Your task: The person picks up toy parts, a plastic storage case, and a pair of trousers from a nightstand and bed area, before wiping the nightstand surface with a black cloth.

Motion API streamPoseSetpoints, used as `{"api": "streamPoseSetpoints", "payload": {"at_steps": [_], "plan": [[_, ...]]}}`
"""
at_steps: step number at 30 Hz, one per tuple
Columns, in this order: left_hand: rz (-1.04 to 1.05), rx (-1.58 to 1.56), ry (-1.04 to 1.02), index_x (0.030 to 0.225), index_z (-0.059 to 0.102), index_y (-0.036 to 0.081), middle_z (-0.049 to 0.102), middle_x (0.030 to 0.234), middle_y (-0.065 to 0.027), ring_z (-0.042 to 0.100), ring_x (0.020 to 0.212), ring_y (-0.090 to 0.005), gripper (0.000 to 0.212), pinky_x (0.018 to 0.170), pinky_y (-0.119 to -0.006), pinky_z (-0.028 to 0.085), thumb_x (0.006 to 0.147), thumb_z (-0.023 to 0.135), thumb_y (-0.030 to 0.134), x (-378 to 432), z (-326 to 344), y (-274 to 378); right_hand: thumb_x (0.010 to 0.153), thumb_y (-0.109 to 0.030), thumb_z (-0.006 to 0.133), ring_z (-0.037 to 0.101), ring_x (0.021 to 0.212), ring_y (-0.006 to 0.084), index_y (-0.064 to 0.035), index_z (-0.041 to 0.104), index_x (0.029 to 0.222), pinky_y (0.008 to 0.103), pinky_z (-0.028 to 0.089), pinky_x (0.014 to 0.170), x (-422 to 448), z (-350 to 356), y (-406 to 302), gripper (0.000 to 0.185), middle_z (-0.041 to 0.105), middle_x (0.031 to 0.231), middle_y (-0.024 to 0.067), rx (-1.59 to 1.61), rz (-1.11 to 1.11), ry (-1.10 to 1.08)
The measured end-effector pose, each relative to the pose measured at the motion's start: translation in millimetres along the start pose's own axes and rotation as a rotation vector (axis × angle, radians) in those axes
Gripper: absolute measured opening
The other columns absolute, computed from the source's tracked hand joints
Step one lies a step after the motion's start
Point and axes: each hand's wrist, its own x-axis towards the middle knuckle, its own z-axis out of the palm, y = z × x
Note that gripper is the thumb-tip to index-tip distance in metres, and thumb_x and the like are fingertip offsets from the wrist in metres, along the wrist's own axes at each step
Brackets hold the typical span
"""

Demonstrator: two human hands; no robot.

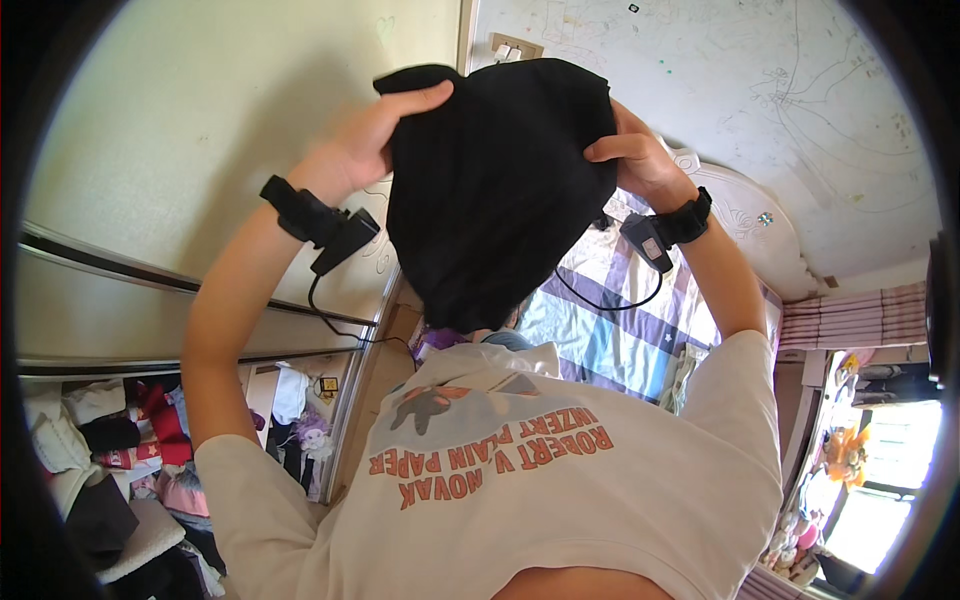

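Observation:
A piece of black cloth (502, 180), perhaps a folded garment, is raised in front of me between both hands. It hangs down and narrows to a rounded lower end. My left hand (367, 135) pinches its upper left part, the thumb lying on the near face and the other fingers mostly hidden; the wrist side of this hand is slightly blurred. On the right edge, my right hand (641, 154) grips the cloth with its thumb in front and its fingers behind. Each wrist wears a black strap with a small cabled device.
A bed with checked bedding (600, 330) and a carved white headboard (750, 217) stands beyond the cloth. Left is a sliding-door wardrobe (150, 150) with piled clothes (150, 480) in its open part. A wall socket (517, 45) holds plugs. A bright window (877, 517) lies right.

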Motion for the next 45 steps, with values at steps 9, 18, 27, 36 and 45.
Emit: {"api": "streamPoseSetpoints", "payload": {"at_steps": [9, 18, 27, 36, 45], "plan": [[-0.217, -0.417, -0.294, 0.129, 0.053, 0.006, 0.060, 0.124, -0.0095, 0.060, 0.109, -0.0212, 0.060, 0.096, -0.036, 0.047, 0.091, 0.053, 0.052, 10.3, -11.8, -82.7, 0.065, 0.014, 0.056, 0.053, 0.116, 0.0274, 0.0016, 0.041, 0.132, 0.0345, 0.043, 0.102, 7.5, 27.7, 13.9, 0.070, 0.055, 0.124, 0.0155, 0.170, 0.058, -0.117], [0.118, -0.070, -0.040, 0.109, 0.063, 0.001, 0.068, 0.103, -0.0094, 0.064, 0.095, -0.0182, 0.032, 0.088, -0.032, 0.049, 0.084, 0.070, 0.020, 18.3, -20.6, -37.7, 0.071, 0.015, 0.055, 0.055, 0.113, 0.0248, 0.0021, 0.047, 0.129, 0.0334, 0.045, 0.099, -9.8, -13.8, 17.1, 0.059, 0.057, 0.123, 0.0137, 0.074, -0.030, 0.059], [0.474, 0.499, 0.007, 0.104, 0.063, -0.001, 0.067, 0.097, -0.0039, 0.062, 0.087, -0.0120, 0.022, 0.080, -0.024, 0.049, 0.085, 0.068, 0.008, 29.2, 3.9, -28.4, 0.078, -0.013, 0.072, 0.053, 0.116, 0.0255, 0.0018, 0.048, 0.129, 0.0358, 0.041, 0.101, -39.5, -64.3, 39.7, 0.058, 0.057, 0.123, 0.0167, -0.531, -0.020, 0.401], [0.430, 0.826, -0.327, 0.101, 0.063, -0.003, 0.066, 0.090, -0.0042, 0.060, 0.082, -0.0100, 0.020, 0.076, -0.025, 0.049, 0.083, 0.068, 0.004, 44.7, 56.8, -32.7, 0.068, -0.030, 0.079, 0.052, 0.114, 0.0421, -0.0011, 0.025, 0.144, 0.0432, 0.043, 0.096, -49.3, 21.3, 64.0, 0.098, 0.052, 0.125, 0.0278, -1.013, -0.122, 0.179], [0.368, 0.725, 0.030, 0.125, 0.050, 0.003, 0.058, 0.115, -0.0106, 0.061, 0.096, -0.0151, 0.045, 0.081, -0.027, 0.047, 0.083, 0.065, 0.007, 83.6, 50.0, -44.6, 0.079, 0.005, 0.051, 0.064, 0.092, 0.0267, 0.0020, 0.049, 0.126, 0.0359, 0.053, 0.078, -22.4, -7.1, 131.2, 0.047, 0.064, 0.105, 0.0172, 0.085, 0.221, 0.176]]}}
